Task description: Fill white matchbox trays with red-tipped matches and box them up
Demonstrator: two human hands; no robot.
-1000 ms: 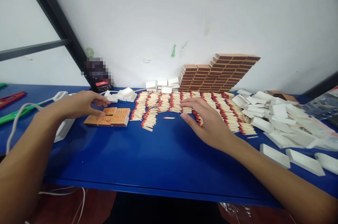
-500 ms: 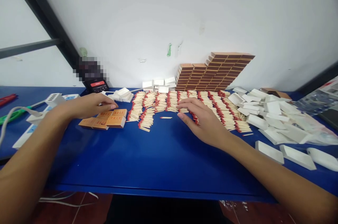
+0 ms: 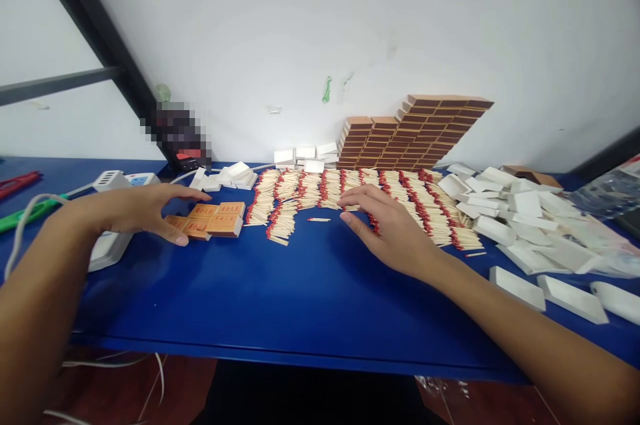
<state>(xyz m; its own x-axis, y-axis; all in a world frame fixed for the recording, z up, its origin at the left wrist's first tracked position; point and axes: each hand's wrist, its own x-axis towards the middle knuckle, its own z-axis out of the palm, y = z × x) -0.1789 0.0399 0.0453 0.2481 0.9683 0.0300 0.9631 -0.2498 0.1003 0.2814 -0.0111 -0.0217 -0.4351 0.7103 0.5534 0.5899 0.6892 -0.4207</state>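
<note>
The left hand (image 3: 133, 210) hovers with its grip released, fingers spread and palm down, its thumb tip just at the near left corner of the orange boxes (image 3: 210, 220); it holds nothing. Those boxes lie flat on the blue counter (image 3: 300, 291) in a small cluster directly to the right of the left fingers, their long sides running roughly left to right, so the left hand is plainly the nearer one to them. The right hand (image 3: 395, 228) also has its grip released, palm down and fingers pointing left and away, the fingertips resting at the near edge of the matches (image 3: 360, 195). The matches lie in a long band across the counter, each stick pointing away from the person with red heads lined up in rows; one stray match (image 3: 319, 219) lies crosswise, just left of the right fingertips and apart from the band. Both forearms reach in from the near corners, wrists low over the counter. Beyond the matches stands a brown stack (image 3: 415, 135) against the wall; white trays (image 3: 520, 218) lie heaped to the right, and a power strip (image 3: 113, 238) sits under the left wrist.
</note>
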